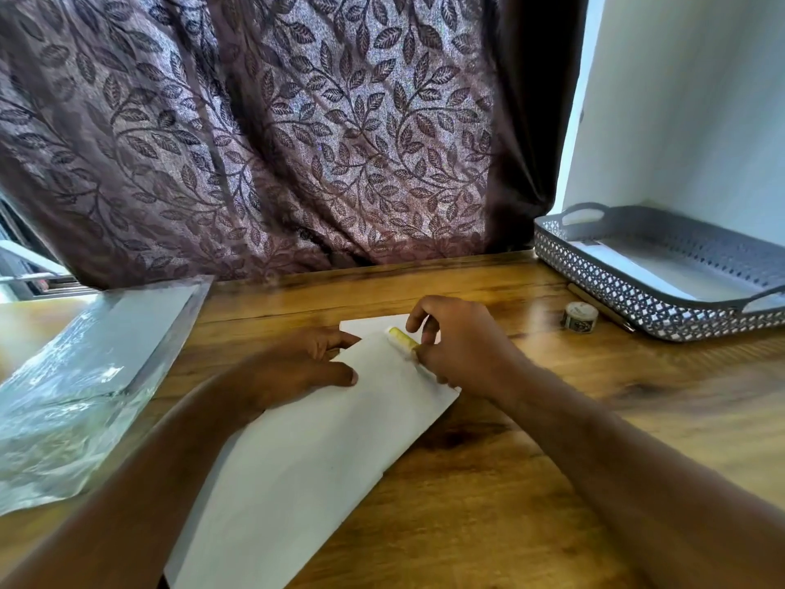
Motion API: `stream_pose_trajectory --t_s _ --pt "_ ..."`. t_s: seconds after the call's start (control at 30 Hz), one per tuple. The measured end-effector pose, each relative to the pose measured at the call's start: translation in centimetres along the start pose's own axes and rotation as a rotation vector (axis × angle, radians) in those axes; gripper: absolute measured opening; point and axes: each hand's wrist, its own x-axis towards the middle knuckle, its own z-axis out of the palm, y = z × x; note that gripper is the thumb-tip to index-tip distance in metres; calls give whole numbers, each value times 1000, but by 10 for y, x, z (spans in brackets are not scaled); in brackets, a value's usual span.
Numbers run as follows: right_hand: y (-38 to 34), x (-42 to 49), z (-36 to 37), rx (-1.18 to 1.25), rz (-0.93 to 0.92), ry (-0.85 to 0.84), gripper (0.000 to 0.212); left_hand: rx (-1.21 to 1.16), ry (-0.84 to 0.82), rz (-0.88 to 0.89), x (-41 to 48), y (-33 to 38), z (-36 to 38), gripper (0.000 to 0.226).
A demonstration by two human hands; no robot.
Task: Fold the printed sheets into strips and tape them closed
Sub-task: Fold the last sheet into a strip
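Note:
A white folded sheet lies slantwise on the wooden table, running from the near left to the middle. My left hand lies flat on its far end, fingers spread, pinning the fold. My right hand rests at the far right corner of the sheet, with thumb and fingers on a short yellowish piece of tape at the folded edge. A second white sheet corner shows beneath, just beyond the fold. A small roll of tape stands to the right.
A grey lattice tray with white paper inside sits at the far right, a thin stick along its near side. A plastic-wrapped stack of paper fills the left. A leaf-patterned curtain hangs behind the table.

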Motion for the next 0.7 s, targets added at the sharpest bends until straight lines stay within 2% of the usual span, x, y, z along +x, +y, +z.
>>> stream_pose_trajectory --t_s 0.07,0.2,0.37,0.53,0.7 --pt "-2 0 1 101 61 -9 10 27 15 4 0 0 1 37" --pt "-6 0 3 184 142 -83 3 38 6 17 0 0 3 37" --pt "-8 0 0 402 227 -158 23 125 -7 38 3 -1 2 29" --pt "-10 -1 -3 445 263 -175 25 215 -9 65 0 4 6 33" --pt "-12 -1 -12 628 260 -185 26 240 19 92 1 -2 7 38"
